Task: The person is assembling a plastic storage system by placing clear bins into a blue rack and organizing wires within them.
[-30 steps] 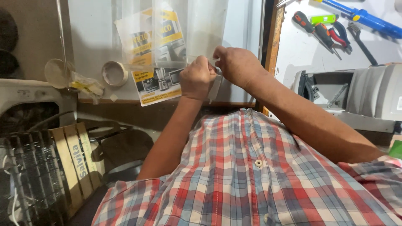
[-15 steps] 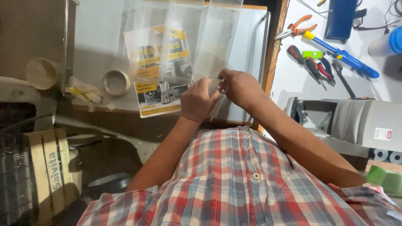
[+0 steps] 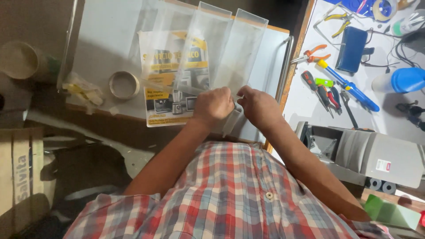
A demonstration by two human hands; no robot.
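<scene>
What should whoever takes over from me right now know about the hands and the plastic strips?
Left hand: pinching the near end of a clear strip.
Right hand: pinching the near end of the next strip.
Both strips lie on the white board, over a yellow flyer. A tape ring sits to the left.
Done: strips side by side.
Left: near ends are in hand, not set down.

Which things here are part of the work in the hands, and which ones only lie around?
In hand:
left hand
right hand
clear plastic sheet
printed flyer beneath it

Lying about:
tape roll
pliers
screwdrivers
blue bottle
cardboard box
</scene>
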